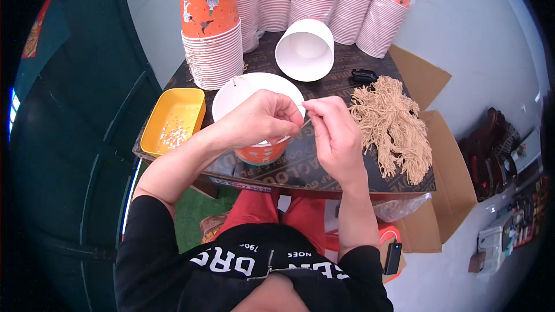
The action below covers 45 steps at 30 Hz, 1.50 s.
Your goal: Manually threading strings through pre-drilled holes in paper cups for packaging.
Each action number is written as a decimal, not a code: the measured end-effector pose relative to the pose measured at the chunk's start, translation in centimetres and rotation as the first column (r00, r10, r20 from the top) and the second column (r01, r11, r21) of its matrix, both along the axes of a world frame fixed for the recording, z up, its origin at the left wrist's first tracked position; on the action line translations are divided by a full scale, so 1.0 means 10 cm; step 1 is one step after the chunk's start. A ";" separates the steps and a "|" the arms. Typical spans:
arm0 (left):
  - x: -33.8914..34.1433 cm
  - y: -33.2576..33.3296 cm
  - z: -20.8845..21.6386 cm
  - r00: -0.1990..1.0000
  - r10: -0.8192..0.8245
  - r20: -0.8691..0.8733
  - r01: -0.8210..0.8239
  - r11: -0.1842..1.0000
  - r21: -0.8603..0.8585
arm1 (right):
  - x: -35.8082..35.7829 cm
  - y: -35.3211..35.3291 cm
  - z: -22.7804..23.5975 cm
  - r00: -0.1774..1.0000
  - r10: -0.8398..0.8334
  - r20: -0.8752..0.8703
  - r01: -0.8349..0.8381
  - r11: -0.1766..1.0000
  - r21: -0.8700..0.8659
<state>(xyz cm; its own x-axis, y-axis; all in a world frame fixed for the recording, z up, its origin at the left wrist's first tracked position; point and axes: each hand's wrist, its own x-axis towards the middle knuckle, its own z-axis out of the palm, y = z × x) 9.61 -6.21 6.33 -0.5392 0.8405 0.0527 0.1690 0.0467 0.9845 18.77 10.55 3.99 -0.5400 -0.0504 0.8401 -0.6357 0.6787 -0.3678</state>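
Note:
Both hands meet above an orange paper bucket (263, 153) with a white inside, which stands at the near side of the table. My left hand (267, 117) is closed in a pinch, its fingertips at a short, thin cord (306, 122). Facing it, my right hand (334, 133) pinches the same cord between thumb and fingers. The fingers hide most of the cord. To the right of my right hand lies a heap of tan cords (393, 124). Left of the bucket, a yellow tray (151, 133) holds many small white and orange bits.
A tall stack of nested buckets (213, 52) with cords at its side stands back left. An empty white bucket (283, 52) lies tipped on its side. Several plastic-wrapped stacks (315, 0) line the back. A black object (364, 75) sits by the cords. An open cardboard box (448, 173) stands right.

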 end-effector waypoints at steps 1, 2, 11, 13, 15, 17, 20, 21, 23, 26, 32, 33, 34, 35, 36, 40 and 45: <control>-0.01 0.00 -0.01 1.000 0.002 0.000 -0.002 1.000 0.000 | -0.02 -0.02 0.04 0.998 0.068 -0.001 -0.068 0.998 0.020; -0.02 0.01 -0.04 0.999 -0.009 -0.039 0.010 1.000 0.019 | -0.02 -0.04 0.10 0.989 0.130 0.065 -0.131 0.991 0.009; -0.06 -0.02 -0.02 0.999 -0.032 0.008 0.032 0.999 -0.003 | -0.04 0.05 0.09 1.000 0.013 -0.029 -0.012 1.000 0.021; -0.07 -0.04 -0.02 0.999 -0.043 0.003 0.043 0.999 0.003 | -0.01 0.07 -0.05 0.996 -0.010 0.088 0.015 0.999 -0.052; -0.07 -0.05 -0.03 0.999 -0.043 0.008 0.043 0.999 -0.014 | 0.00 0.06 -0.18 0.984 0.039 0.176 -0.022 0.995 -0.099; -0.09 -0.06 -0.03 0.999 -0.051 -0.001 0.051 0.999 -0.010 | 0.01 0.03 -0.22 0.978 0.045 0.202 -0.025 0.995 -0.098; -0.10 -0.05 -0.05 0.998 -0.059 -0.015 0.059 0.998 -0.007 | 0.01 0.00 -0.22 0.977 0.054 0.208 -0.034 0.995 -0.097; -0.10 -0.05 -0.05 0.998 -0.063 -0.019 0.062 0.998 -0.005 | 0.01 -0.01 -0.21 0.977 0.055 0.207 -0.035 0.995 -0.096; -0.10 -0.05 -0.06 0.997 -0.068 -0.022 0.068 0.998 0.001 | 0.01 -0.02 -0.20 0.971 0.079 0.225 -0.055 0.992 -0.112; -0.10 -0.05 -0.05 0.996 -0.081 -0.028 0.081 0.997 -0.002 | -0.01 -0.04 -0.21 0.973 0.080 0.217 -0.054 0.991 -0.121; -0.09 -0.04 -0.04 0.998 -0.046 -0.037 0.045 0.999 -0.018 | -0.01 -0.06 -0.23 0.988 0.041 0.148 -0.020 0.989 -0.144; -0.09 -0.04 -0.04 0.999 -0.029 -0.030 0.028 0.999 -0.021 | 0.00 -0.07 -0.23 0.988 0.042 0.149 -0.021 0.989 -0.144; -0.09 -0.03 -0.04 0.999 -0.029 -0.030 0.028 0.999 -0.021 | 0.02 -0.08 -0.23 0.994 0.013 0.105 0.000 0.992 -0.122; -0.08 -0.03 -0.02 1.000 -0.011 -0.001 0.011 1.000 -0.013 | 0.02 -0.10 -0.23 0.998 -0.016 0.060 0.022 0.995 -0.102; -0.08 -0.03 -0.02 1.000 0.005 0.028 -0.005 1.000 -0.005 | 0.03 -0.11 -0.25 0.998 -0.016 0.060 0.022 0.995 -0.102; -0.12 -0.03 -0.06 0.998 0.002 0.060 -0.003 1.000 0.019 | 0.05 -0.16 -0.28 0.999 -0.049 -0.015 0.048 0.998 -0.030; -0.11 -0.04 -0.08 0.998 -0.059 0.008 0.058 0.997 0.045 | -0.02 -0.05 -0.30 0.997 -0.069 -0.044 0.070 0.997 0.014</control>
